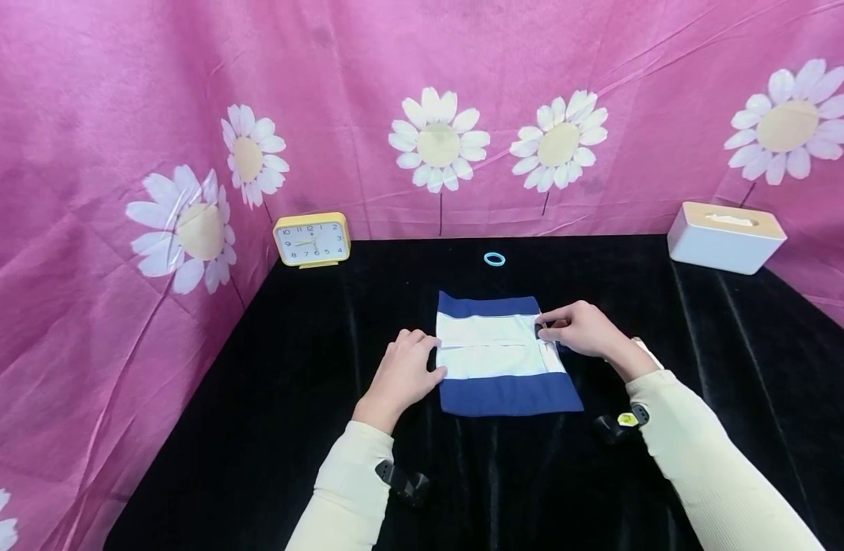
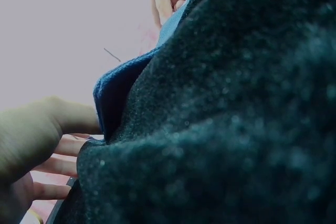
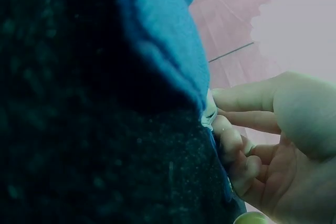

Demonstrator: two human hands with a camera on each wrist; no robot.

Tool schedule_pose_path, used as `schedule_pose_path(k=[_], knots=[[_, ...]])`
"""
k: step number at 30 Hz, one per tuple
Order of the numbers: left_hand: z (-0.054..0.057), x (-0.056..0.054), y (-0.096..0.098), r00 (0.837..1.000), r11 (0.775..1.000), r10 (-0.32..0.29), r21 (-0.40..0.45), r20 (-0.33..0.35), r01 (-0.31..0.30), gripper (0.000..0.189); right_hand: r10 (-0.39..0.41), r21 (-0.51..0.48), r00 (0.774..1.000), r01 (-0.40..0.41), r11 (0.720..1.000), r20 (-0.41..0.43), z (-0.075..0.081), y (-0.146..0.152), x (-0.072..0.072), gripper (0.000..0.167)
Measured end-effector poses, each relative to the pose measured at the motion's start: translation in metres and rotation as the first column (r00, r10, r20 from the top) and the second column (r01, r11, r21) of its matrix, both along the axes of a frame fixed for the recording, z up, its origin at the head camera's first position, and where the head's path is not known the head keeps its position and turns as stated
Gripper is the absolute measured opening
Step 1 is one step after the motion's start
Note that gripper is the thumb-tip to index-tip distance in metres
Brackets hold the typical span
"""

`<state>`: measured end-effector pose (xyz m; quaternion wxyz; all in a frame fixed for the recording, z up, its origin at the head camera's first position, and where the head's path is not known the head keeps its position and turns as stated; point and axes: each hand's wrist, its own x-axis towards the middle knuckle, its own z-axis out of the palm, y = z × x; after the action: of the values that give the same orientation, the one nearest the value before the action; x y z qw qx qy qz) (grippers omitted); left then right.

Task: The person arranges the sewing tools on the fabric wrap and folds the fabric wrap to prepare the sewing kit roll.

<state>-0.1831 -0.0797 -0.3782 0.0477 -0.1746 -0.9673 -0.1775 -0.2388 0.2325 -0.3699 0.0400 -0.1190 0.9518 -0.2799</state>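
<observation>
A navy-and-white cloth piece (image 1: pixel 490 360) lies flat on the black table cover, with navy bands at front and back and a line across its white middle. My left hand (image 1: pixel 404 371) rests at its left edge, fingers extended. In the left wrist view, the thumb touches the navy edge (image 2: pixel 113 90). At the right edge, my right hand (image 1: pixel 583 329) pinches the cloth between thumb and fingers. A small dark bit (image 1: pixel 538 330) shows at those fingertips. The right wrist view has the pinched white edge (image 3: pixel 210 109) beside the blue fabric (image 3: pixel 168 30).
A light blue ring (image 1: pixel 493 259) lies behind the cloth. Toward the back left stands a yellow-framed clock (image 1: pixel 313 240), and at the back right a white tissue box (image 1: pixel 725 243) with a wooden-looking top. Pink curtains (image 1: pixel 353 99) with daisies hang around the black-covered table (image 1: pixel 256 436).
</observation>
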Motion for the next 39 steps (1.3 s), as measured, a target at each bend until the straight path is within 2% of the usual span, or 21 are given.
schedule_pose_path(k=[7,15,19,25,27,32,39], knots=[[0.0,0.003,-0.004,1.0,1.0,0.01,0.014,0.013,-0.01,0.042,0.014,-0.045,1.0,-0.015,0.999,-0.013,-0.004,-0.002,0.005,0.029],[-0.003,0.004,-0.008,1.0,1.0,0.014,0.002,-0.004,-0.014,0.042,0.008,-0.071,0.999,-0.01,0.997,-0.039,-0.006,-0.005,0.008,0.027],[-0.003,0.005,-0.01,1.0,1.0,0.01,0.003,-0.016,-0.01,0.041,-0.055,-0.12,0.997,0.047,0.992,-0.062,-0.006,-0.002,0.008,0.025],[-0.004,0.004,-0.009,1.0,1.0,-0.006,0.019,-0.026,0.006,0.04,-0.18,-0.202,0.978,0.156,0.967,-0.102,-0.001,0.015,0.012,0.026],[-0.005,0.004,-0.008,0.999,1.0,-0.01,0.019,-0.035,0.011,0.04,-0.208,-0.228,0.974,0.183,0.956,-0.092,0.001,0.023,0.013,0.027],[-0.007,0.004,-0.006,0.999,0.999,-0.024,0.031,-0.046,0.025,0.04,-0.252,-0.226,0.963,0.227,0.947,-0.092,0.005,0.046,0.019,0.029],[-0.008,0.003,-0.004,0.998,1.0,-0.015,0.023,-0.062,0.017,0.04,-0.268,-0.127,0.951,0.25,0.96,-0.153,0.008,0.076,0.03,0.029]])
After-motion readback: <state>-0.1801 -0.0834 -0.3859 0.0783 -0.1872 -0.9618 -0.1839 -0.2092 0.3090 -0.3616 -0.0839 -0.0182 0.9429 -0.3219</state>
